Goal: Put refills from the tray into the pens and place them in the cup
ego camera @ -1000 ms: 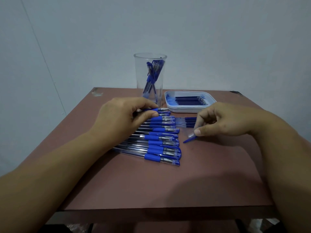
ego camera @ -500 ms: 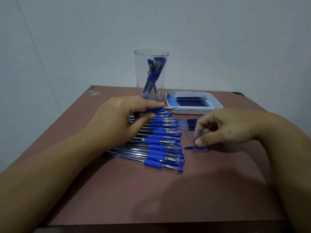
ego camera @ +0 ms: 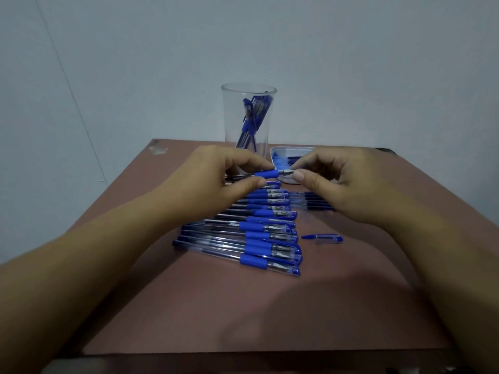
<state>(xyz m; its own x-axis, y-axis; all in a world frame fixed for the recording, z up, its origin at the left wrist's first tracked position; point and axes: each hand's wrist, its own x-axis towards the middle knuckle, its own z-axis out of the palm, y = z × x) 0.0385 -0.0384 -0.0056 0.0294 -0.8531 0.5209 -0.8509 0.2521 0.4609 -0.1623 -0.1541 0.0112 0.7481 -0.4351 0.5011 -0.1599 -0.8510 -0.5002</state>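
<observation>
My left hand (ego camera: 216, 179) pinches a clear pen (ego camera: 267, 174) at its blue grip and holds it level above the row of pens. The thumb and forefinger of my right hand (ego camera: 332, 184) pinch the metal tip of that same pen. Its cap (ego camera: 322, 238) lies loose on the table to the right of the row. Several capped blue pens (ego camera: 259, 233) lie side by side under my hands. Behind them a clear cup (ego camera: 248, 120) holds several pens. A white tray (ego camera: 280, 153) of refills sits right of the cup, mostly hidden by my right hand.
The brown table (ego camera: 243, 306) has bare surface in front of the pens and a front edge near the bottom of the view. More refills (ego camera: 310, 201) lie on the table under my right hand. A pale wall stands behind.
My right hand let go of the cap on the table and rose to the pen's tip. My left hand lifted the pen off the row.
</observation>
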